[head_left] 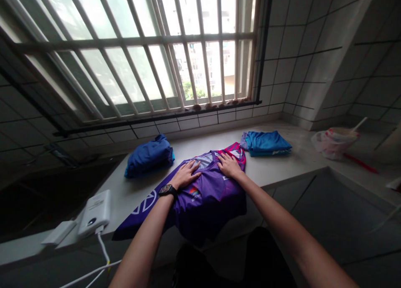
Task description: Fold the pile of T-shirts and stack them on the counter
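A purple jersey (213, 196) with pink at one shoulder lies spread on the white counter, its lower part hanging over the front edge. My left hand (185, 175) rests flat on it just left of the collar, fingers stretched out; a dark watch is on that wrist. On the other side of the collar, my right hand (230, 164) lies with spread fingers near the pink shoulder. A dark blue folded garment (148, 156) sits behind and left of the jersey. To its right, touching or close to the pink sleeve, is a stack of folded blue clothes (267, 143).
At the left, a white power bank (95, 212) with a plugged-in cable lies near a dark sink (46, 192). A small white box (59, 233) is beside it. A plastic bag with a bowl (335, 141) stands far right, by a red strip (360, 162). A barred window (175, 39) is behind.
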A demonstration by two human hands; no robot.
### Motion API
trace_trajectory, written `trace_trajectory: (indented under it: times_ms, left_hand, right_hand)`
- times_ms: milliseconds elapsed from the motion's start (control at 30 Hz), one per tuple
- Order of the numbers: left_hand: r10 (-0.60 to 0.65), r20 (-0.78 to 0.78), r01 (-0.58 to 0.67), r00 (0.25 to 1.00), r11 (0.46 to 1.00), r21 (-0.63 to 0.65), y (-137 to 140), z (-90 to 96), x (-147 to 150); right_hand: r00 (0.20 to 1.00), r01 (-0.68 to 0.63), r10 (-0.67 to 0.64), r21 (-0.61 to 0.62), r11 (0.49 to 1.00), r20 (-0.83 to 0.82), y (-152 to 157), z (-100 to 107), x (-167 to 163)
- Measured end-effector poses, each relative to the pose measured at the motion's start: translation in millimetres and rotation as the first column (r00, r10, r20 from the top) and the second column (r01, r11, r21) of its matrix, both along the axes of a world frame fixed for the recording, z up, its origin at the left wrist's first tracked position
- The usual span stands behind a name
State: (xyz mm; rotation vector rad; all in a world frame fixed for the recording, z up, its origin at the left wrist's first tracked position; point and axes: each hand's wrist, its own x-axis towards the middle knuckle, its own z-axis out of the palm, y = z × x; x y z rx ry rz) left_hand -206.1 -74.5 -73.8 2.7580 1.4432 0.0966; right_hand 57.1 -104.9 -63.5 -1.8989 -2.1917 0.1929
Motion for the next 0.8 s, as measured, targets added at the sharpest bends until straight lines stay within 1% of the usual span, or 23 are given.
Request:
trace_trajectory:
  times_ms: [100, 167, 233, 333, 400, 467, 567, 633, 700, 767, 800]
  left_hand:
    - [0.037, 0.036, -0.036, 0.999, 0.999, -0.023, 12, -2.1, 0]
    - [0.072, 0.053, -0.07, 0.996, 0.997, -0.034, 22, -3.6, 2]
    - [0.084, 0.068, -0.082, 0.994, 0.996, -0.039, 30, -4.8, 3]
    - [0.07, 0.093, -0.066, 0.993, 0.997, -0.037, 38, -6.0, 5]
    - [0.06, 0.11, -0.057, 0.992, 0.998, -0.034, 42, -7.1, 6]
    - [0.053, 0.126, -0.05, 0.991, 0.998, -0.026, 44, -8.5, 6]
    - [0.046, 0.13, -0.045, 0.991, 0.999, -0.005, 46, -7.7, 8]
    - [0.04, 0.104, -0.043, 0.994, 0.999, 0.023, 42, -3.7, 13]
    - [0.042, 0.061, -0.047, 0.997, 0.995, 0.083, 33, 1.9, 21]
    - [0.1, 0.028, -0.103, 0.995, 0.98, 0.169, 20, 5.8, 30]
    - [0.165, 0.025, -0.167, 0.986, 0.964, 0.209, 12, 6.2, 34]
  right_hand:
    - [0.998, 0.061, -0.06, 0.055, 0.997, -0.016, 0, -4, 0]
    - [0.997, 0.072, -0.071, 0.088, 0.993, -0.018, -2, -5, 1]
    - [0.999, 0.051, -0.049, 0.125, 0.991, -0.017, -3, -5, 2]
    - [1.0, 0.001, 0.001, 0.176, 0.984, -0.015, -3, -4, 3]
    - [1.0, -0.005, 0.01, 0.192, 0.981, -0.025, -3, -3, 3]
    - [0.999, 0.033, -0.026, 0.181, 0.983, -0.043, -2, -3, 2]
    - [0.991, 0.133, -0.128, 0.123, 0.983, -0.05, -1, -4, 1]
    - [0.979, 0.204, -0.202, 0.077, 0.976, -0.036, -1, -4, 0]
    - [0.963, 0.269, -0.268, 0.046, 0.962, -0.022, -2, -4, -1]
    - [0.95, 0.313, -0.313, 0.035, 0.949, -0.016, -2, -3, -2]
    - [0.946, 0.325, -0.324, 0.031, 0.945, -0.014, -1, -3, -2]
